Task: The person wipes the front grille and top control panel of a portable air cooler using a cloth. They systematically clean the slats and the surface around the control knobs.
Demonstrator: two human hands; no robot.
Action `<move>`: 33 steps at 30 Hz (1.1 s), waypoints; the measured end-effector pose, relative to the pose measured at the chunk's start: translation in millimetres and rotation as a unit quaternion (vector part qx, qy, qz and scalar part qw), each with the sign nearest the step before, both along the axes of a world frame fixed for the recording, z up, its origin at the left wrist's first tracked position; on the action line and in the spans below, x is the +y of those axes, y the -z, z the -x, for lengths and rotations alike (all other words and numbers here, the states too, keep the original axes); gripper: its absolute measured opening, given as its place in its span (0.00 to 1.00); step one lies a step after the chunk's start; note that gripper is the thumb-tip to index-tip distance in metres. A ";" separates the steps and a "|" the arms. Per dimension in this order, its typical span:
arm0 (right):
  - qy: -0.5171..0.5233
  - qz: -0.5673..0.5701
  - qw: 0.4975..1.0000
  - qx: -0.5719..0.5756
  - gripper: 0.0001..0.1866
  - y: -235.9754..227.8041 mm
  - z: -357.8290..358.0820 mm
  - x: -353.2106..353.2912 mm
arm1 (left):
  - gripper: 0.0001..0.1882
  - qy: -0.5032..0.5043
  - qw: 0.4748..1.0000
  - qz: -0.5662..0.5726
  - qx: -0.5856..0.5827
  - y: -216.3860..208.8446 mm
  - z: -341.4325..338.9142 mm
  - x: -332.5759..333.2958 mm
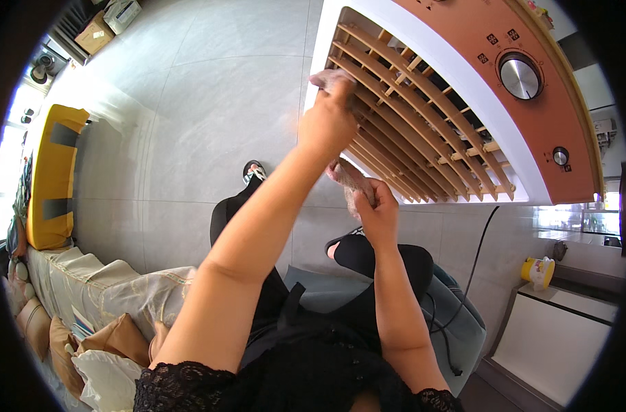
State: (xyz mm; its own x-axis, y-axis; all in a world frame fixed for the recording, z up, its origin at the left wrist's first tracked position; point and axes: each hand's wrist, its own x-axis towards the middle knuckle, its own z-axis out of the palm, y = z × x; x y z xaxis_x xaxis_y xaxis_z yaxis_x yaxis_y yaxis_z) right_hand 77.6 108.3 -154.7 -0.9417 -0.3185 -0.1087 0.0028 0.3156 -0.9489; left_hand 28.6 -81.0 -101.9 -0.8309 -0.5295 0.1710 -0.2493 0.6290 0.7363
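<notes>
Before me stands a white appliance (331,31) with a copper-coloured control panel and a brown slatted grille (430,127), which looks like an air cooler. My left hand (330,123) is closed on a pinkish-grey cloth (332,78) at the grille's left edge. Its fingertips are partly hidden and somewhat blurred. Nearer to me, my right hand (379,214) grips a greyish cloth (353,180) just below the grille's lower left corner. Whether the two cloths are joined cannot be made out.
A large silver knob (520,76) and a small knob (561,156) sit on the panel. A black cord (479,257) runs down on the right past a blue-grey seat (457,323). At left are a yellow piece (49,178) and a draped sofa (114,285). A yellow tub (538,272) stands right.
</notes>
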 end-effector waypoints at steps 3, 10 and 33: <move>0.052 0.040 0.998 0.014 0.12 6.2 12.7 -1.2 | 0.27 0.092 0.996 -0.014 0.012 5.1 -6.9 32.0; 0.051 0.044 0.998 -0.002 0.14 -8.3 6.9 16.4 | 0.25 0.005 0.997 0.042 -0.066 -10.2 2.2 -20.8; 0.140 0.102 0.985 0.000 0.12 -9.7 9.4 61.3 | 0.29 0.037 0.998 0.047 0.007 -1.3 -9.7 73.6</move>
